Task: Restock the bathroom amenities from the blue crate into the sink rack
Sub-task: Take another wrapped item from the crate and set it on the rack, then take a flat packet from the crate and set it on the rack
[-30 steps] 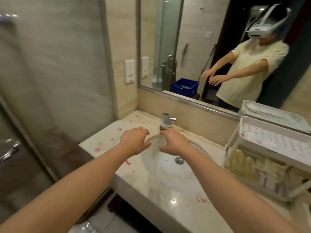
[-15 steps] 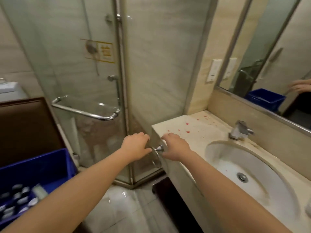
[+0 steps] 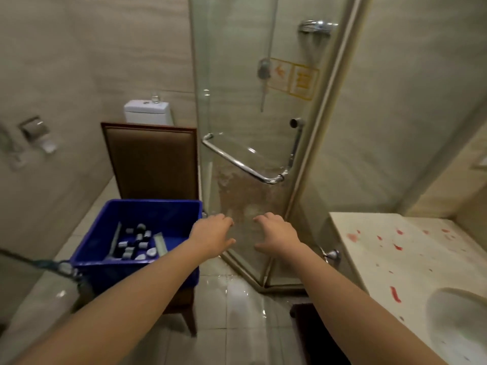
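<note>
The view is swinging to the left. The blue crate (image 3: 158,210), only partly showing at the edge a moment ago, is now sitting in full view, and the sink (image 3: 458,327) is sliding off to the right corner. Both hands are opening up from the curled shape they had before. The left hand (image 3: 210,237) is reaching out palm down with loose, spread fingers and is holding nothing. The right hand (image 3: 276,237) is doing the same beside it, also holding nothing. The crate is resting on the seat of a brown chair (image 3: 150,162), just left of the left hand. Some little bottles (image 3: 134,241) are lying inside it. The glass shower door (image 3: 237,88) is standing behind the hands. The counter (image 3: 395,259) with red spots is lying on the right.
</note>
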